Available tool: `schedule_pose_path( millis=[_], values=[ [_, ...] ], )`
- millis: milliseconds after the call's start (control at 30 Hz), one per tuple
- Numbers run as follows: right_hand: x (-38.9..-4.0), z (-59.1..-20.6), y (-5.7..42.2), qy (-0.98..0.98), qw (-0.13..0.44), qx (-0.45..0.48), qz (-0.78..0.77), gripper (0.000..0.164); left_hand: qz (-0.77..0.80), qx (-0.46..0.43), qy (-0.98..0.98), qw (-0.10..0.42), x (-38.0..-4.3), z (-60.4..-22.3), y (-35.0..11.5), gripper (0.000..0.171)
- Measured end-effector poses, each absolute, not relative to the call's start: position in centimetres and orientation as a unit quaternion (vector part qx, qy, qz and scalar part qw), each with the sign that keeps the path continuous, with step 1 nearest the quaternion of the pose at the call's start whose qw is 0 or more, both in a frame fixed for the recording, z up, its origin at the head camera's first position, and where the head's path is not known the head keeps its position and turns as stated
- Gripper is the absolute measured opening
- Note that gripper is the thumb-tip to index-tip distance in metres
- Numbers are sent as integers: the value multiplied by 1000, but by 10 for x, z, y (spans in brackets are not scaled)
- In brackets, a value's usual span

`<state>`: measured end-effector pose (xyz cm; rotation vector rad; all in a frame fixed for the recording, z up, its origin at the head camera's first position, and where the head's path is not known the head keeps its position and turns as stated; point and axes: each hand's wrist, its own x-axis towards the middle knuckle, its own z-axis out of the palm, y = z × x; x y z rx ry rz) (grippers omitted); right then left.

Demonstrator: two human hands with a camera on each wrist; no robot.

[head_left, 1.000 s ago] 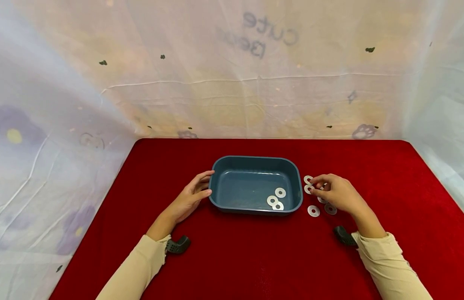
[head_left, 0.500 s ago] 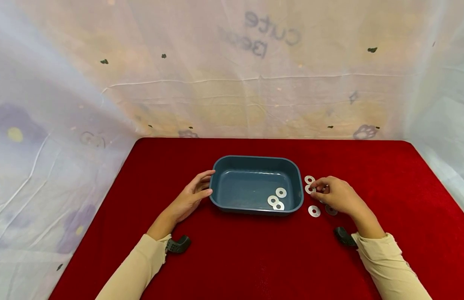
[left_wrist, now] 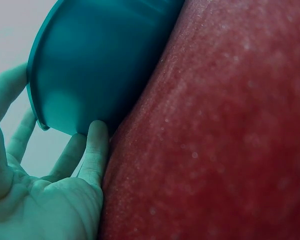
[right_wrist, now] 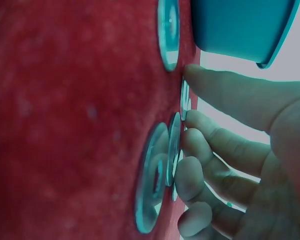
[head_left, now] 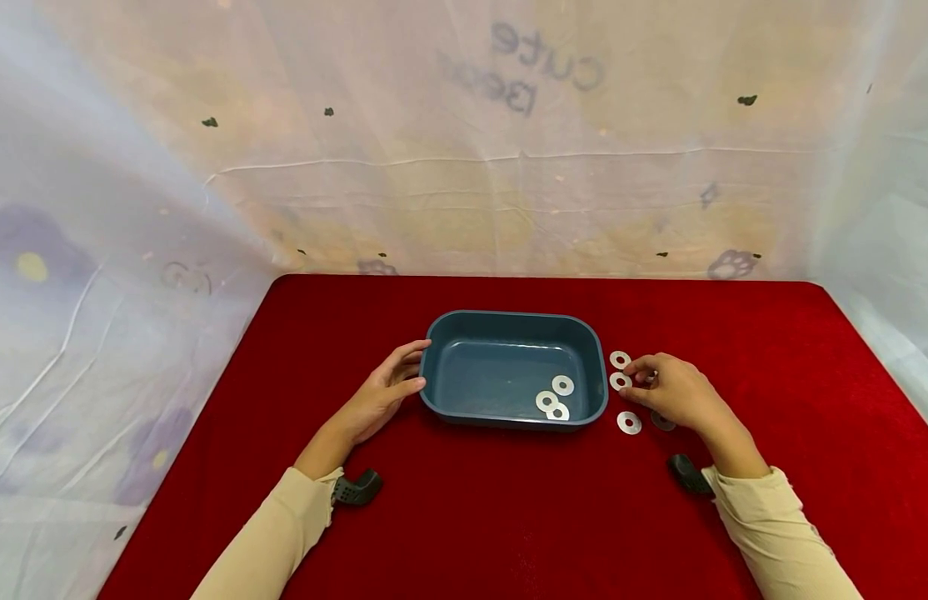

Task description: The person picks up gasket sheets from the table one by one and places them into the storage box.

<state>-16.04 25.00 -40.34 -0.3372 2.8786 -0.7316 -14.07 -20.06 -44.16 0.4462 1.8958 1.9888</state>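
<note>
Right hand [head_left: 677,392] narrow at washer [head_left: 614,382], right-of-centre, pinch unclear | left hand [head_left: 376,398] relaxed against tray [head_left: 479,375] | should grip opposite edges

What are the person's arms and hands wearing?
Both arms have cream sleeves that stop short of the hands, with rough-looking edges. A dark, curved gadget sticks out by each wrist. The left hand and right hand wear no gloves.

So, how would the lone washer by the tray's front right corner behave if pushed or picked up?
The washer looks thin but metallic, so it would probably stay stiff. Lying flat on the fuzzy red surface, it would likely slide rather than roll when pushed. Its low edge may make it awkward to get under.
</note>
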Motion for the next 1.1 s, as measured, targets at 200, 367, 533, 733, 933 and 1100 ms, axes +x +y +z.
schedule_pose_path(
  millis=[200,367,533,733,933,1100],
  values=[
    [-160,-405,249,960,79,-111,-245,35,705,159,668,177,-140,-442,-200,61],
    [-158,-405,247,956,84,-117,-256,31,705,158,668,178,-140,-442,-200,61],
    [-158,-404,246,952,81,-133,-264,27,705,160,668,176,-140,-442,-200,61],
    [-158,-406,246,953,74,-140,-259,38,706,160,667,177,-140,-441,-200,61],
    [-158,-407,246,943,81,-151,-285,33,706,158,668,176,-141,-441,-200,61],
    [-158,-407,247,942,84,-142,-291,31,705,156,669,176,-140,-442,-200,60]
  ],
)
